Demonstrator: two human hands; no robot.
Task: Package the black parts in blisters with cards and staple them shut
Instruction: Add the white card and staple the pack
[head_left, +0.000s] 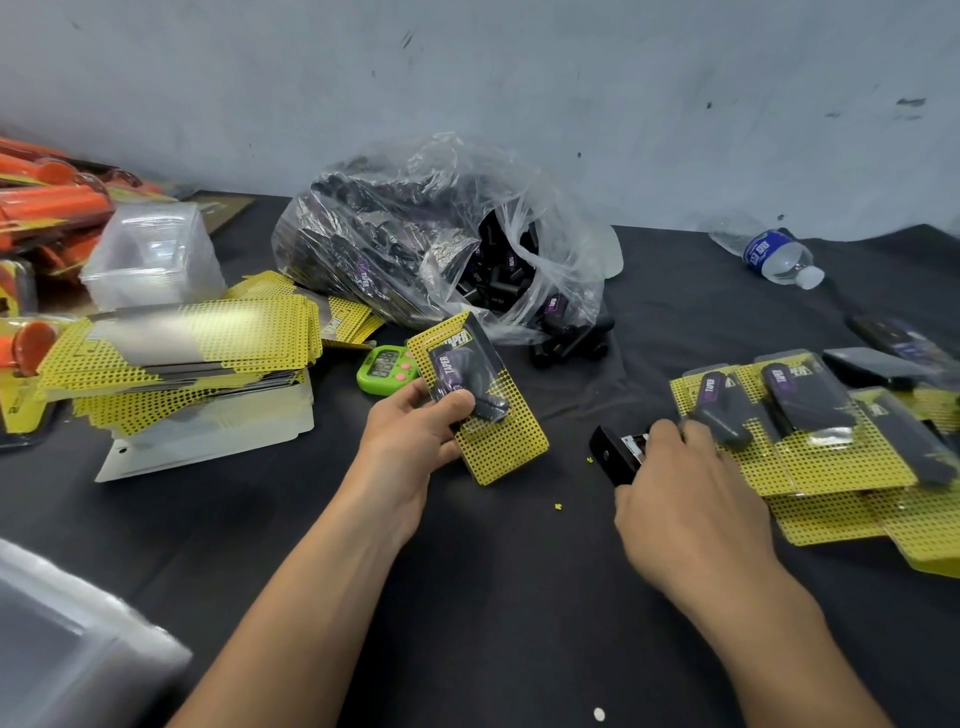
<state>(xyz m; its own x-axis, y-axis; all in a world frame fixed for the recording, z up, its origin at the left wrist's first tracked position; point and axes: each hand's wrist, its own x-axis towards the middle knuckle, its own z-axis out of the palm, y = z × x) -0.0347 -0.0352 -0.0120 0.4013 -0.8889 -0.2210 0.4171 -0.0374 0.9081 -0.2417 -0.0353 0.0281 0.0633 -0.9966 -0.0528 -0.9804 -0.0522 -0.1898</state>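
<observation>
Bare forearms, no sleeves, unadorned hands (415, 423)

The right hand (685, 499) hides most of the stapler (615, 457).

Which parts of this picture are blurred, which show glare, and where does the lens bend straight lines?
Head view: the clear stacked trays and yellow cards at left are smeared by blur, as is the pale thing at the bottom-left corner; the plastic bag glints with glare; the table's far edge bows, a wide-angle effect; both hands look fairly sharp.

Green timer (387, 368) on the black tablecloth (493, 597), water bottle (769, 255) lying far right, orange items (52, 202) far left
</observation>
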